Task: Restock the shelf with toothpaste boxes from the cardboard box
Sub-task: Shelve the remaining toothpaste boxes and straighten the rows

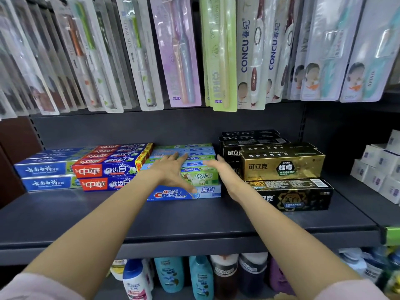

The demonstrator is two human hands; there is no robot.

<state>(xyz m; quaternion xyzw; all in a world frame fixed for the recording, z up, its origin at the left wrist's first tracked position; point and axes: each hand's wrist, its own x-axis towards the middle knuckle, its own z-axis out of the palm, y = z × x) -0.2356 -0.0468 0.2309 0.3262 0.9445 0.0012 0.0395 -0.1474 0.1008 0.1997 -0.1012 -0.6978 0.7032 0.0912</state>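
Note:
A stack of blue and green Crest toothpaste boxes lies in the middle of the dark shelf. My left hand lies flat on top of the stack with straight fingers, its thumb down over the front faces. My right hand presses its straight fingers against the right side of the same stack, between it and the black and gold boxes. Neither hand holds a box. The cardboard box is out of view.
Red and blue toothpaste boxes and blue ones sit left of the stack. Small white boxes stand at far right. Packaged toothbrushes hang above. Shampoo bottles stand on the shelf below.

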